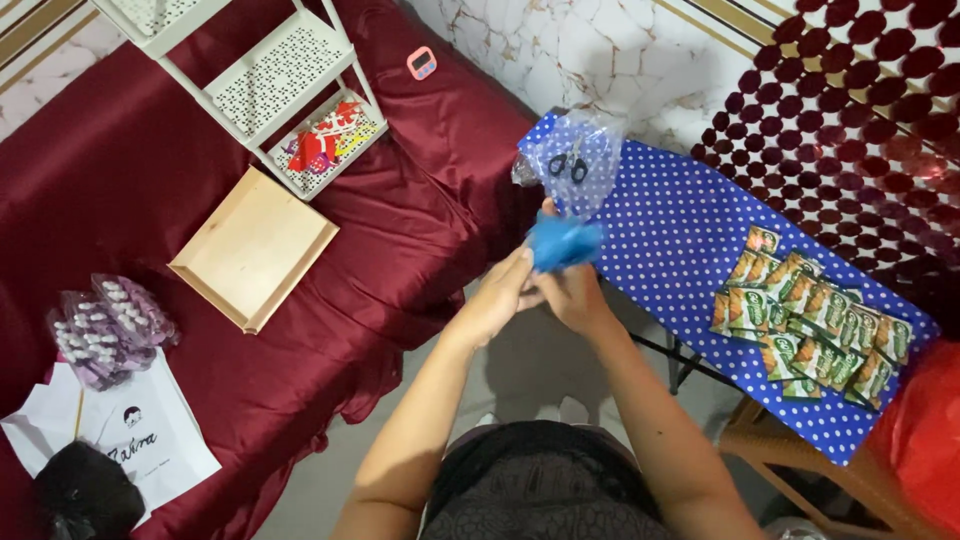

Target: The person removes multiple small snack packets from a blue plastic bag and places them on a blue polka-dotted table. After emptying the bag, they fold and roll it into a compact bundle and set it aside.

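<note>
A room in a home, used for small craft or packing work. A bed in dark red satin sheet (200,200) fills nine to twelve o'clock. A marble-patterned wall (560,50) runs along twelve. A polka-dot ironing board (680,240) stands at three.

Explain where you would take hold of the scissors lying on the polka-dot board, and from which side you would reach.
Take the scissors by the black loop handles, reaching from the near side. The handles point towards the person while the blades point away, and both seem to lie under clear wrapping, so that probably needs lifting first.
</note>
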